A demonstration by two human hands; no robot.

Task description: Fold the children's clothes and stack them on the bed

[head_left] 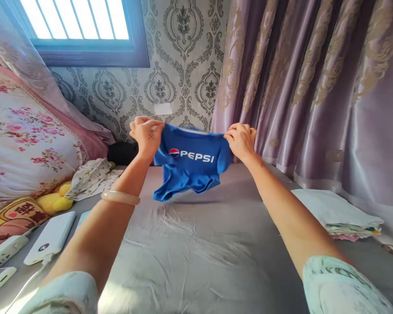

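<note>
A small blue T-shirt with a white PEPSI print hangs in the air between my two hands, its front toward me. My left hand pinches the shirt at its upper left, by the shoulder. At the upper right, my right hand grips the other shoulder the same way. The top edge is stretched between them and slightly blurred. Below, the hem hangs loose and wavy above the grey bed sheet.
A folded stack of clothes lies at the right by the purple curtain. On the left are a white power bank with a cable, a power strip, a yellow plush toy, a crumpled patterned cloth and floral bedding.
</note>
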